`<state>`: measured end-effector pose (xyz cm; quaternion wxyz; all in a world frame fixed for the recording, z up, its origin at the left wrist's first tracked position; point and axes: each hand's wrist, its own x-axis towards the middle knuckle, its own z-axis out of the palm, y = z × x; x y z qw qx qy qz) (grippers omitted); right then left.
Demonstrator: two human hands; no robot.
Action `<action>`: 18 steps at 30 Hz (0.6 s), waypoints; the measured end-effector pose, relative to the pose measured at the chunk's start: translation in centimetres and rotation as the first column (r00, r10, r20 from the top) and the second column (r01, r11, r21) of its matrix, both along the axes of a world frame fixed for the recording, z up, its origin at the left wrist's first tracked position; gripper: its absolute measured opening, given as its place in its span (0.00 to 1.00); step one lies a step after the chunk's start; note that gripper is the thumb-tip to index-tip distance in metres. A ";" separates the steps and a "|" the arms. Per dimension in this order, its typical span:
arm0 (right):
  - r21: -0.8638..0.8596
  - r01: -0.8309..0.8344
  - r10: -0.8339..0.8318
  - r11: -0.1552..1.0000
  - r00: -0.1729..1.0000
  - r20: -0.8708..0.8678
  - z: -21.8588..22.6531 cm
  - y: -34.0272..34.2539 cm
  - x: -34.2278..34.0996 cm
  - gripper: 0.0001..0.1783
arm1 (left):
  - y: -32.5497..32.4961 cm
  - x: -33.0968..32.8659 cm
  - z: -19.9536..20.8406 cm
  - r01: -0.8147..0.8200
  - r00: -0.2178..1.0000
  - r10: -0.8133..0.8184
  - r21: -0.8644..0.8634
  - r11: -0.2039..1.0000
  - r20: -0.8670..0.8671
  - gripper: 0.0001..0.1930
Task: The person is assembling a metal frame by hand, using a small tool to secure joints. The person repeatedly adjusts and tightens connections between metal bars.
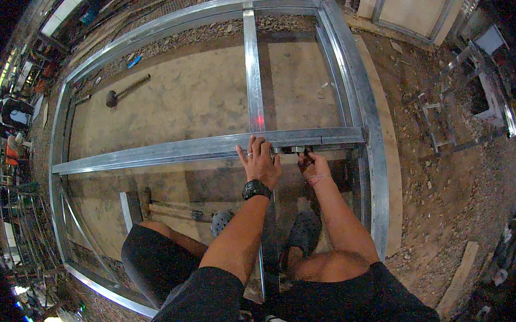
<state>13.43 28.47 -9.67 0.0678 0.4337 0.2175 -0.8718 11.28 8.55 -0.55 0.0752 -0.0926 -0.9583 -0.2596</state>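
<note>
A large rectangular frame of shiny metal channel (378, 170) lies flat around me, with a long crossbar (167, 152) running left to right. My left hand (261, 162) rests on this crossbar where an upright bar (252, 65) meets it. Its fingers are stretched out over the metal, and its thumb is near a small dark metal piece at the bar's near edge. Just to the right, my right hand (314, 165) is closed at the same edge. Its fingers curl around something dark, too small and shaded to name.
A mallet (112, 98) with a black head lies inside the frame at upper left. Another hammer-like tool (197, 215) lies near my left knee. A small blue object (134, 62) is by the far side. A wooden plank (459, 274) lies on the dirt at right.
</note>
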 end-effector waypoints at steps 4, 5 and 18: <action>0.003 -0.014 0.014 1.000 0.999 0.043 0.2 -0.4 -0.1 0.10 | -0.4 0.1 -0.3 -0.003 1.000 0.003 0.003 1.000 -0.015 0.24; -0.007 0.003 -0.003 1.000 0.999 0.035 0.5 -0.6 0.0 0.10 | -0.4 0.0 -0.4 -0.001 1.000 0.001 0.008 1.000 -0.019 0.24; -0.052 0.088 -0.088 0.995 0.996 0.000 1.4 -1.1 -0.1 0.11 | 0.0 -0.1 0.2 -0.008 1.000 0.008 -0.003 1.000 0.024 0.24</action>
